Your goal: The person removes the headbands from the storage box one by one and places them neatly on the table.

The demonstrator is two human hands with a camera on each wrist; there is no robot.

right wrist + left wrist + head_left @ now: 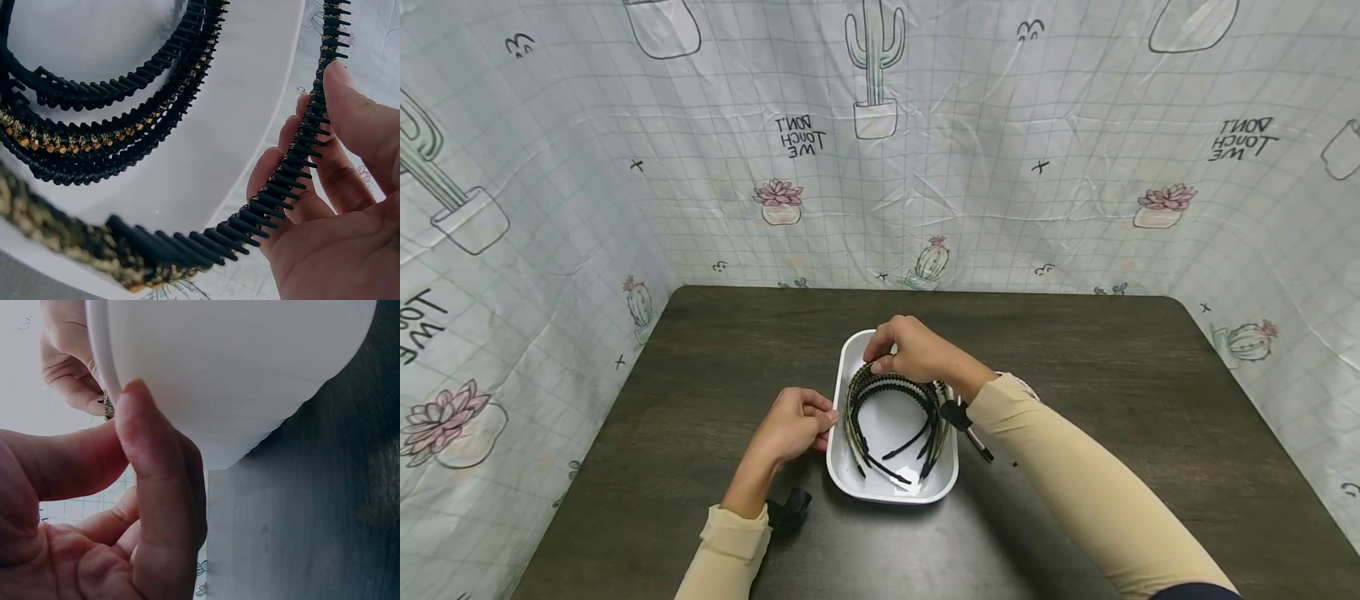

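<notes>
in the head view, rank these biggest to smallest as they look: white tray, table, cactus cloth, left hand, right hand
1. Cactus cloth
2. Table
3. White tray
4. Left hand and right hand: both smaller than the tray, too alike to rank

We cannot count the headbands (891,382) in the tray (850,479), as they overlap and the right hand (910,348) covers part of them. Its sleeve (1075,467) hides most of a pale thing (1021,384), which we cannot identify; nor can we name a slim thing (980,446) partly hidden by the wrist, or a speck (1015,463) too small to tell. From the right wrist, we see the held headband (297,156) leave the top edge, its near stretch blurred. From the left wrist, we find the tray cut off above.
</notes>
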